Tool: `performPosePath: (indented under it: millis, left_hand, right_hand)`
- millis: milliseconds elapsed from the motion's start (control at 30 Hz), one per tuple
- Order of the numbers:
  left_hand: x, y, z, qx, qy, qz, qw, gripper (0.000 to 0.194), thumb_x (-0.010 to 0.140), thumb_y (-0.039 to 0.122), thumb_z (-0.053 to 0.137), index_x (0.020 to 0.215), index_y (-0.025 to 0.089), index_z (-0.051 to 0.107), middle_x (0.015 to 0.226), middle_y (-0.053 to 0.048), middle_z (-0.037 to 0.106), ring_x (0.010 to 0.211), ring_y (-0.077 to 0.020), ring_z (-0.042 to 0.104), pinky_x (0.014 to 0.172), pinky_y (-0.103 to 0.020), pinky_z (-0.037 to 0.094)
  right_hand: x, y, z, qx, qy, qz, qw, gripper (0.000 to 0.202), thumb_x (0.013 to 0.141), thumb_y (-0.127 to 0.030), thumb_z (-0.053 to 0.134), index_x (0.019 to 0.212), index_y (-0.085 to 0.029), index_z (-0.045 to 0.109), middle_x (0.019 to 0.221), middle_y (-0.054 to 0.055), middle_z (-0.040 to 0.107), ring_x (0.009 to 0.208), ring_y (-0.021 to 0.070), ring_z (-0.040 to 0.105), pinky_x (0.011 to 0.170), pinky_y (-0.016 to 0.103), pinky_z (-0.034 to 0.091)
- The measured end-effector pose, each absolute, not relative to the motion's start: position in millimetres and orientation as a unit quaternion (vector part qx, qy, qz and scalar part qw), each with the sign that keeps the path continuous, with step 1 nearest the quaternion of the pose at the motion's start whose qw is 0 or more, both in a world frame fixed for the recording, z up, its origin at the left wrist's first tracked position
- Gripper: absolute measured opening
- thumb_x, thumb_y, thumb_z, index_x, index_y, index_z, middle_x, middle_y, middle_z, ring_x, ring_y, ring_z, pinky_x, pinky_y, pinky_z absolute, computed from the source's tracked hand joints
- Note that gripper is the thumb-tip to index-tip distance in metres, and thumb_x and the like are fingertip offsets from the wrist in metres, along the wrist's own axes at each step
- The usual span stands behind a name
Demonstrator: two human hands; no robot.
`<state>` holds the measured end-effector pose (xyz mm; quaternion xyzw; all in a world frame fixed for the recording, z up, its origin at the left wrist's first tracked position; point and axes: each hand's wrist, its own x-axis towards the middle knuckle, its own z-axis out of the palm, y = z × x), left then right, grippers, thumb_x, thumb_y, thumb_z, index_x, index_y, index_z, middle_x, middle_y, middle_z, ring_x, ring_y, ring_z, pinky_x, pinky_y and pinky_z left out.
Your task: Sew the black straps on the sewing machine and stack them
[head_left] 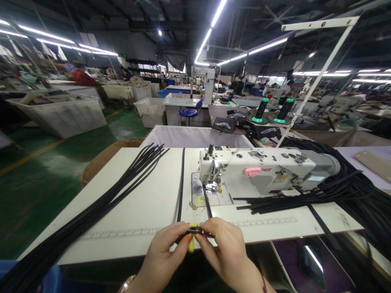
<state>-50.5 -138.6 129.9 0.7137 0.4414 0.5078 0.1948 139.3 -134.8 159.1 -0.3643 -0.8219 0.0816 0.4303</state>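
Observation:
My left hand [171, 252] and my right hand [226, 250] meet over the front edge of the white sewing table [146, 207]. Both are closed in a pinch on a black strap [207, 204], which runs back under the presser foot of the sewing machine [238, 167]. Another length of black strap [181, 183] lies along the table, leading down to my left hand. Something yellow [191, 246] shows between my fingertips; its kind is hidden by them. A ruler strip [259, 221] is fixed on the tabletop just beyond my hands.
A bundle of black straps [113, 207] hangs over the table's left side. More straps [281, 201] are heaped at the right, beside the machine. Thread cones [260, 110] stand on a rack behind. A blue stool [188, 112] and white bins [64, 116] are farther back.

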Motion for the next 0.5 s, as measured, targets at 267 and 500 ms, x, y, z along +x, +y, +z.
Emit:
performPosePath:
  millis: [267, 500]
  left_hand:
    - [-53.8, -140.0, 134.0, 0.733, 0.428, 0.499, 0.177, 0.02, 0.085, 0.025, 0.065, 0.103, 0.031, 0.07, 0.092, -0.001, 0.075, 0.08, -0.0175, 0.071, 0.076, -0.028, 0.06]
    - [-53.3, -140.1, 135.4, 0.732, 0.425, 0.503, 0.174, 0.021, 0.084, 0.025, 0.065, 0.103, 0.031, 0.071, 0.09, 0.0, 0.075, 0.077, -0.017, 0.072, 0.075, -0.027, 0.06]
  right_hand:
    - [139.3, -136.4, 161.3, -0.366, -0.822, 0.111, 0.422, 0.024, 0.085, -0.014, 0.061, 0.106, -0.022, 0.051, 0.082, 0.003, 0.067, 0.071, 0.0149, 0.062, 0.064, 0.027, 0.048]
    - [138.6, -137.8, 163.9, -0.362, -0.82, 0.107, 0.431, 0.023, 0.085, -0.014, 0.061, 0.105, -0.021, 0.052, 0.08, 0.003, 0.067, 0.07, 0.0144, 0.062, 0.063, 0.027, 0.048]
